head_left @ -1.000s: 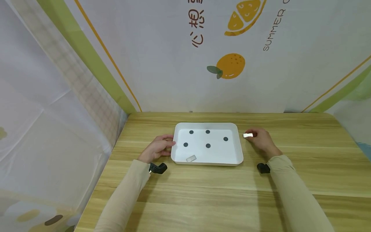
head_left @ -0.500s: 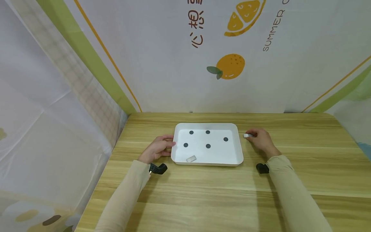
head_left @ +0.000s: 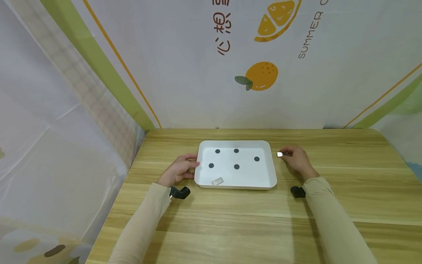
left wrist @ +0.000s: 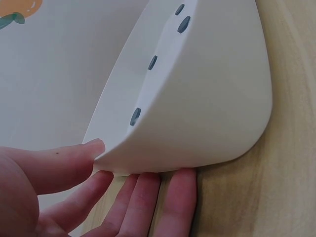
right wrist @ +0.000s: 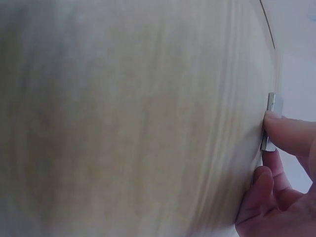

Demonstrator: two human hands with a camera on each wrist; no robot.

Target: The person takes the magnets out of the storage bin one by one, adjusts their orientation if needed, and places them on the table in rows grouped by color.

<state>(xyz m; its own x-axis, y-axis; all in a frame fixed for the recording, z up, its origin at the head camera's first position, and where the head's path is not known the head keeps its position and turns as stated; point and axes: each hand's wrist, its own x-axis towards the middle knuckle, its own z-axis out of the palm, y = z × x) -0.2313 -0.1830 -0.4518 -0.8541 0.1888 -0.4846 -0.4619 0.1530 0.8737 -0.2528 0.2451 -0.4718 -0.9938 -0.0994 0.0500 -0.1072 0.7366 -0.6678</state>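
Observation:
A white rectangular tray (head_left: 255, 176) sits on the table, with several dark round discs (head_left: 236, 167) spread over its floor. Near its front left lies a small pale grey rectangular block (head_left: 217, 181). My left hand (head_left: 178, 170) holds the tray's left side; in the left wrist view the thumb (left wrist: 64, 165) lies over the rim and the fingers touch the outer wall from below. Right of the tray, my right hand (head_left: 298, 159) pinches a small shiny metal rectangular block (right wrist: 270, 121) between thumb and fingers, low over the wood. Part of that block is hidden by the fingers.
The wooden table (head_left: 230, 227) extends in front of the tray and to both sides. A white printed cloth (head_left: 184, 73) hangs behind its back edge, and another white cloth (head_left: 59, 146) hangs along the left. Black wrist mounts (head_left: 180, 193) stick out below both hands.
Both hands and the tray stay nearly in place. The metal block in my right hand has changed its glare, from bright to dim to partly bright. The head view has shifted very slightly.

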